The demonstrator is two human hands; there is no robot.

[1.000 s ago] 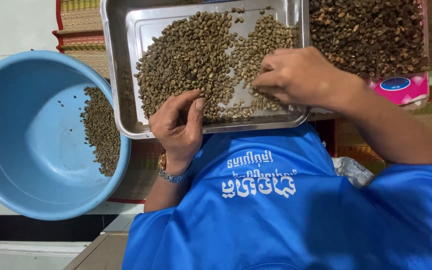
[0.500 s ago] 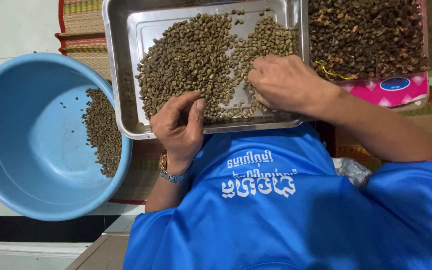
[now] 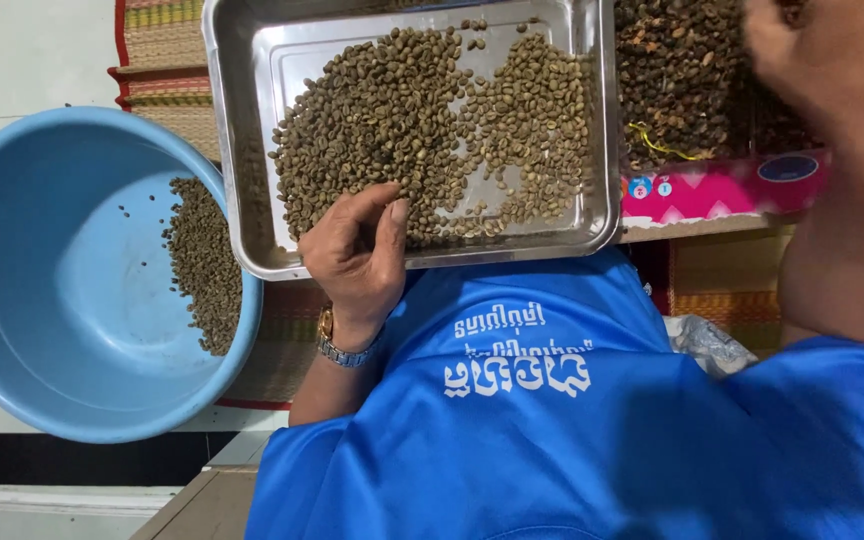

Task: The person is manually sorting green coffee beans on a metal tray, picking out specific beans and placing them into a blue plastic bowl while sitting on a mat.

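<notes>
Woven mat (image 3: 162, 40) under steel tray (image 3: 242, 150) (green beans (image 3: 382, 120)); left hand (image 3: 357, 255) grips its rim, right hand's (image 3: 832, 60) grasp unclear.

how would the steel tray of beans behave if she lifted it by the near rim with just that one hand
The metal tray looks stiff, so it probably wouldn't flex. The loose greenish beans lie heaped in its left and middle, so it would likely feel lopsided and dip. The small rounded beans would probably slide or roll toward the low side. Only the left hand grips the near rim.
</notes>
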